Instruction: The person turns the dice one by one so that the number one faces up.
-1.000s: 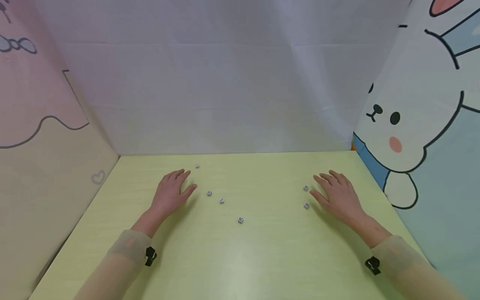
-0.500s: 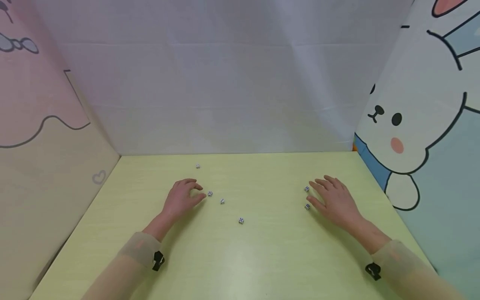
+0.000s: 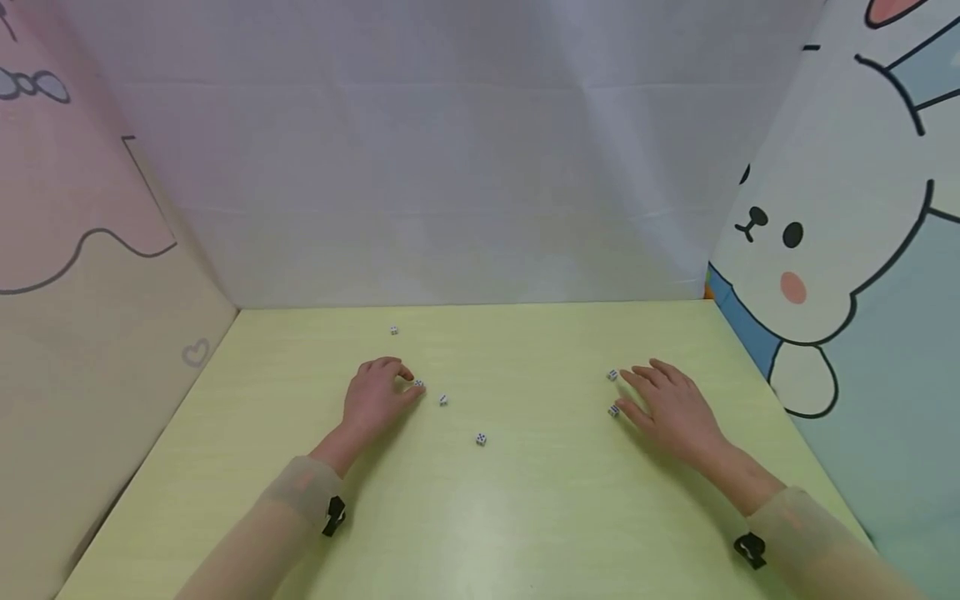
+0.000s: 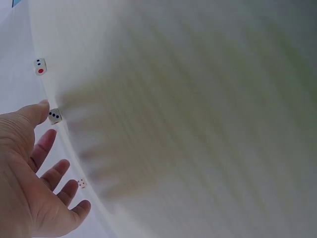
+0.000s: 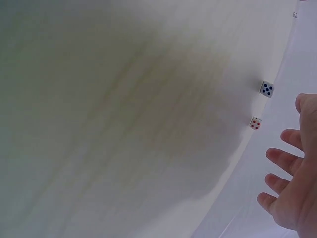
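Desk [image 3: 480, 525], pale yellow, carries six dice [image 5: 267, 89]. Left hand [image 3: 377, 397]: fingers parted, thumb and index finger on either side of the first die [image 3: 419, 383]; whether they touch it cannot be told. Second die [image 3: 443, 401] lies just right of that thumb tip; third die [image 3: 481, 439], farther right and nearer the person; fourth die [image 3: 393, 331], beyond the hand, near the far edge. Right hand [image 3: 677, 408]: fingers spread, loosely bent. Fifth die [image 3: 612, 375] lies near its index fingertip, sixth die [image 3: 613, 411] near its thumb, both apart from the fingers in the right wrist view.
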A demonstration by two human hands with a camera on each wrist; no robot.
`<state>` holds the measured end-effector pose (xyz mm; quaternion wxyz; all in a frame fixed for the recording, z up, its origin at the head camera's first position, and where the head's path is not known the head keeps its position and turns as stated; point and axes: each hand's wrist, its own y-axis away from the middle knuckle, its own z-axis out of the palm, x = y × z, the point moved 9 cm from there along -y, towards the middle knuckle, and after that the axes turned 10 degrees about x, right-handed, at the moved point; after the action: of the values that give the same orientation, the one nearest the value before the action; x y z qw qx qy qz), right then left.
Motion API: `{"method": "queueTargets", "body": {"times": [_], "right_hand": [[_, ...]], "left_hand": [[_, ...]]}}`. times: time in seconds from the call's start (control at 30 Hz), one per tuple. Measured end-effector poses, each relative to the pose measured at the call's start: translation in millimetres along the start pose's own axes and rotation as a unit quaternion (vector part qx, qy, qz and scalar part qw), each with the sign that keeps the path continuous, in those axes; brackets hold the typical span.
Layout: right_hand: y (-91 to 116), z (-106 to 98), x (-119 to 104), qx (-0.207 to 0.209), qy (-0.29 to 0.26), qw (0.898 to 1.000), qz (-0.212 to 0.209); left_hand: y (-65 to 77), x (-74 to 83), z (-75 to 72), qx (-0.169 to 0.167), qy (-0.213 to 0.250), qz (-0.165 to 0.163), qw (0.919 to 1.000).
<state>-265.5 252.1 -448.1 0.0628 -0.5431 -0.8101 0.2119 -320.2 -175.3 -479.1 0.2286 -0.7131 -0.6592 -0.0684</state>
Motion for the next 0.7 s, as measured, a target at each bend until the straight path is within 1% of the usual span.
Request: {"method": "queueTargets", "body": {"times": [0.23,0.5,0.7], "right_hand": [[2.8,3.9,4.5,-0.004,0.000,1.000,0.002],[4.8,2.5,0.7,0.005,-0.003,1.000,-0.009],[4.7,3.3,1.9,-0.003,-0.004,1.000,-0.006]], "left_hand": [[-0.3,1.0,3.1,-0.004,0.000,-0.004,1.0000],[0.4,1.6,1.3,-0.010,-0.003,-0.003,0.9999],[1.6,-0.6,-2.4,-0.017,0.004,-0.010,0.9998]]}}
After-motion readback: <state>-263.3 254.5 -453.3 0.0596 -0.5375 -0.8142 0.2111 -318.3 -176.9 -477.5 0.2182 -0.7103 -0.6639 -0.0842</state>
